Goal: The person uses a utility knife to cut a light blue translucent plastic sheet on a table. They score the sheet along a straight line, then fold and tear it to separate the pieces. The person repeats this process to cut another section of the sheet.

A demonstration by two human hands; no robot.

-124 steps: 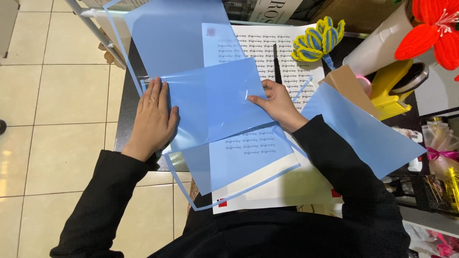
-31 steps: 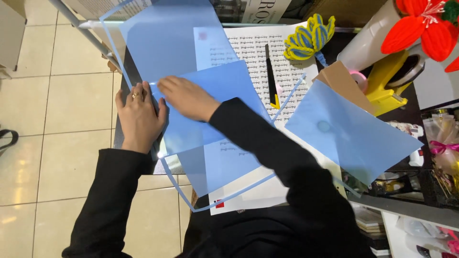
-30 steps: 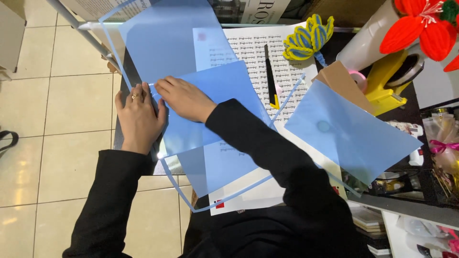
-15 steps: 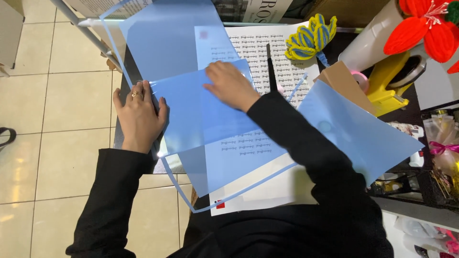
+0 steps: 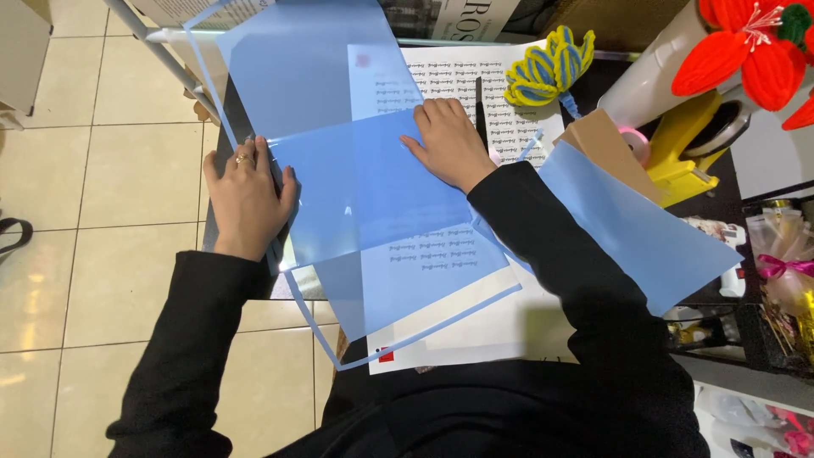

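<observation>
Two hands flat on a folded translucent blue plastic sheet. Left hand spread, palm down, pinning the sheet's left edge at the table rim. Right hand likewise flat, fingers loosely together, pressing the upper right corner of the fold. Beneath, a printed paper page; beyond the right hand, a yellow-and-blue pipe-cleaner flower; off to its right, another blue sheet. Likely risk: slick plastic springing open or sliding over the table edge with uneven pressure.
</observation>
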